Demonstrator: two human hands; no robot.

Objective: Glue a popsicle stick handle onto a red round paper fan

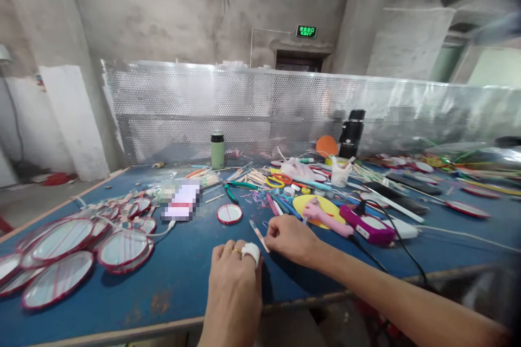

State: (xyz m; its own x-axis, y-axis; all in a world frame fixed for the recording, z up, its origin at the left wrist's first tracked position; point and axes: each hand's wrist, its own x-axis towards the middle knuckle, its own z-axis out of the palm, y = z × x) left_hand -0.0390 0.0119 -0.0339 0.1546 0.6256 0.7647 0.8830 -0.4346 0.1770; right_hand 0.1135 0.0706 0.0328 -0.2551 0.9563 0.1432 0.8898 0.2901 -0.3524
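Note:
My left hand (pixel 236 279) is at the table's front edge, fingers curled down, rings on one finger and a white wrap on another; its fingertips are hidden. To its right, my right hand (pixel 291 238) is closed in a pinch with the fingers bent inward. A thin flat pale strip (pixel 259 235) slants between the hands, its lower end beside my right fingertips. Whether either hand grips it I cannot tell. Just beyond is a small round red-rimmed disc (pixel 229 214). A pink glue gun (pixel 328 219) lies on a yellow disc (pixel 300 203) right of my right hand.
Red-rimmed round discs (pixel 63 238) pile up at left beside a phone (pixel 183 200) on a cable. Green-handled pliers (pixel 231 194), scissors (pixel 280 179), pens and sticks crowd the middle. A purple device (pixel 366 225) with cords sits at right; a green bottle (pixel 217 152) stands behind.

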